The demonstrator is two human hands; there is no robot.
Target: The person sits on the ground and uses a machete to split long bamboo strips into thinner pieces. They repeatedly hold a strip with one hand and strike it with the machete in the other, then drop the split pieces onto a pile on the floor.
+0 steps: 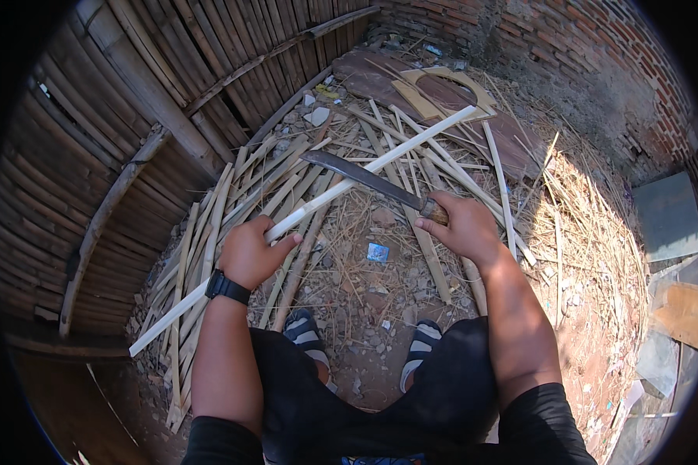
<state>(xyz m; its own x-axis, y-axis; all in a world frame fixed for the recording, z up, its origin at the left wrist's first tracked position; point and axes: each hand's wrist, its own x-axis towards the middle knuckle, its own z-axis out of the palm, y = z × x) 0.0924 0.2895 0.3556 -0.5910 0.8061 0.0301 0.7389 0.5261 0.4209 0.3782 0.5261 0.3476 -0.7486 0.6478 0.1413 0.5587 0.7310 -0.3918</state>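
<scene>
My left hand (250, 252), with a black watch on its wrist, is closed round a long pale bamboo strip (411, 143). The strip slants from the lower left up to the upper right. In my right hand (465, 225) is the wooden handle of a machete (372, 180). Its dark blade points left and crosses over the strip near the strip's middle; whether it touches the strip I cannot tell. My fingers hide part of the handle and a short stretch of the strip.
Many loose bamboo strips (209, 225) lie over the rubble and straw. A woven bamboo wall (101, 155) stands on the left, a brick wall (582, 39) at the far right. Behind the pile lies a brown board (368, 74) with a cut-out plywood piece (485, 97). Grey sheets (667, 217) lean at right.
</scene>
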